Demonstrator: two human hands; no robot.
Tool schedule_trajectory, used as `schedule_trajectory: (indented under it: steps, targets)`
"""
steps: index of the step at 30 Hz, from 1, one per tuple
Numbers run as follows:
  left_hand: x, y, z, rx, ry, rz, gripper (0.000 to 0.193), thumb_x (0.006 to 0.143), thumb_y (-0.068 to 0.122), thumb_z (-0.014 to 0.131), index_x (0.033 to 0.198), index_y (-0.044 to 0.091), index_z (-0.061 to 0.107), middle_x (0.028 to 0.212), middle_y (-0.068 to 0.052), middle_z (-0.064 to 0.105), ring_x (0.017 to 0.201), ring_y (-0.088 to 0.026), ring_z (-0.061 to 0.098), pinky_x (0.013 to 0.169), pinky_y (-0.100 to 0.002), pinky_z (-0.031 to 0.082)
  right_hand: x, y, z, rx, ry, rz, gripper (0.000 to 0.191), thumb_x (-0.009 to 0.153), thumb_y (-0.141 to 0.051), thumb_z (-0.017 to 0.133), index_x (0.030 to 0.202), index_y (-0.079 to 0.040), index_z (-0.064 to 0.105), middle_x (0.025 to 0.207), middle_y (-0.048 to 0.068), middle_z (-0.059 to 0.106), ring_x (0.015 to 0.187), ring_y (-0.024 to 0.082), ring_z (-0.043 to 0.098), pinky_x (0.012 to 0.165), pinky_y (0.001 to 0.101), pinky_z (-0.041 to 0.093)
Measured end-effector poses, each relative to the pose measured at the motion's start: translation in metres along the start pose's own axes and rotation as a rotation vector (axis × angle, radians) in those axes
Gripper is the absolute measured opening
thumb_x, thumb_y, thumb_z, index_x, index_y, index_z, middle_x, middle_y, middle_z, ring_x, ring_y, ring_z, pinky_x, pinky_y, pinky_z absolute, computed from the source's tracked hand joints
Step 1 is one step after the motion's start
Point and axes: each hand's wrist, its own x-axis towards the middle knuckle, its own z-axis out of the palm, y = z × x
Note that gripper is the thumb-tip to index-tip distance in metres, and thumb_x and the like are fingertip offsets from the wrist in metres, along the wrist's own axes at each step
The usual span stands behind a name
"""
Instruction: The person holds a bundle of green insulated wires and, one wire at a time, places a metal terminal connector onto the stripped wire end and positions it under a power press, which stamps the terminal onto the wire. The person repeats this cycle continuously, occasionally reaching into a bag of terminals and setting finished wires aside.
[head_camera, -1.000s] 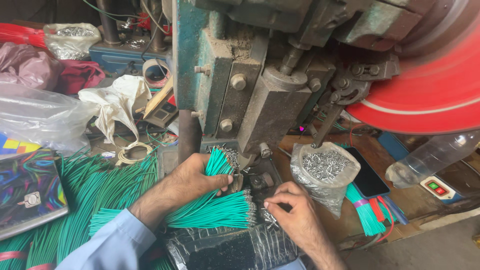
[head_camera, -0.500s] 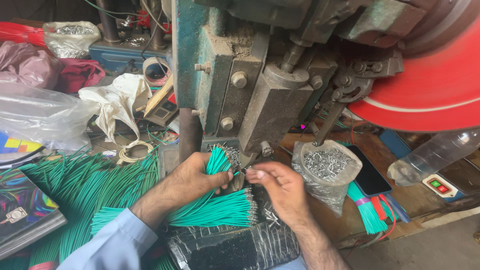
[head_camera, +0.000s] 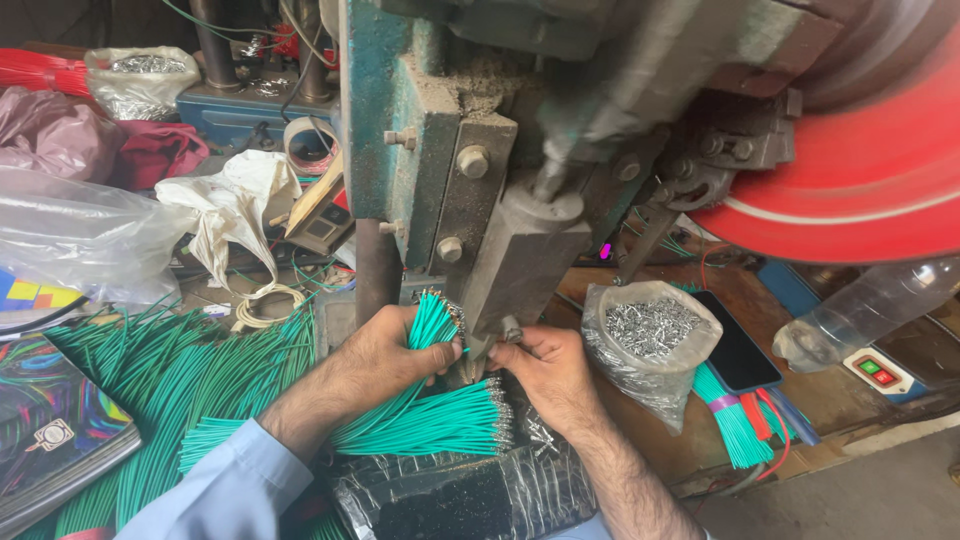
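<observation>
Green wires: a bundle of green wires (head_camera: 425, 345) stands gripped in the left hand, its metal-tipped ends pointing up toward the press, near the middle of the counter.
Left hand: the left hand (head_camera: 385, 360) is clamped around that bundle, fingers wrapped over it, with a pale blue sleeve (head_camera: 225, 490) on the forearm.
Right hand: the right hand (head_camera: 550, 370) is pinched together at the fingertips just under the grey ram; what it pinches is too small to tell.
Ram: the grey ram block (head_camera: 520, 265) of the teal press (head_camera: 400, 130) hangs just above both hands.
Second bundle: another bundle of green wires (head_camera: 440, 425) lies flat below the hands, tipped ends pointing right, on a black plastic-wrapped block (head_camera: 470, 495) at the counter's near edge.
Loose wires: a spread of green wires (head_camera: 170, 380) covers the left part of the counter.
Bag: a clear bag of small metal terminals (head_camera: 650, 335) sits just right of the right hand.
Phone: a dark phone (head_camera: 735, 350) lies beside the bag.
Flywheel: a red wheel (head_camera: 860, 190) fills the upper right, blurred.
Bottle: a clear plastic bottle (head_camera: 860, 310) lies toward the right edge.
</observation>
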Motion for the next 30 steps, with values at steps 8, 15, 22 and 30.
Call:
schedule_trajectory:
  steps: [8, 15, 22, 30]
  targets:
    - [-0.002, 0.004, 0.001, -0.027, 0.028, -0.041, 0.028, 0.088, 0.030, 0.074, 0.091, 0.002, 0.075, 0.074, -0.002, 0.074, 0.071, -0.011, 0.068, 0.068, -0.031, 0.056, -0.036, -0.018, -0.015, 0.023, 0.007, -0.079, 0.018, 0.092, -0.001, 0.068, 0.107, 0.004, 0.076, 0.100, 0.012, 0.078, 0.090, 0.014, 0.074, 0.080, 0.0275, 0.060]
    - [-0.002, -0.001, -0.001, -0.066, -0.066, 0.048, 0.022, 0.087, 0.026, 0.077, 0.087, 0.004, 0.076, 0.076, -0.001, 0.075, 0.075, -0.010, 0.068, 0.072, -0.030, 0.057, -0.064, -0.025, -0.042, -0.674, 0.097, 0.058, 0.020, 0.077, -0.018, 0.084, 0.092, -0.007, 0.081, 0.090, 0.001, 0.066, 0.079, 0.011, 0.065, 0.069, 0.0266, 0.054]
    - [-0.003, 0.000, 0.002, -0.125, -0.102, 0.150, 0.021, 0.087, 0.025, 0.076, 0.090, 0.004, 0.075, 0.078, 0.000, 0.076, 0.077, -0.009, 0.069, 0.074, -0.029, 0.057, -0.055, -0.009, -0.035, -0.403, 0.191, 0.223, 0.015, 0.091, -0.013, 0.078, 0.091, 0.000, 0.069, 0.075, 0.005, 0.062, 0.068, 0.012, 0.054, 0.059, 0.0252, 0.046]
    - [-0.006, 0.000, -0.004, -0.041, -0.033, 0.021, 0.022, 0.088, 0.022, 0.073, 0.092, 0.002, 0.076, 0.076, -0.003, 0.075, 0.073, -0.011, 0.069, 0.070, -0.029, 0.057, -0.019, -0.010, 0.005, 0.095, 0.039, -0.101, 0.022, 0.097, -0.002, 0.059, 0.117, 0.004, 0.062, 0.106, 0.013, 0.077, 0.099, 0.017, 0.075, 0.092, 0.0316, 0.062]
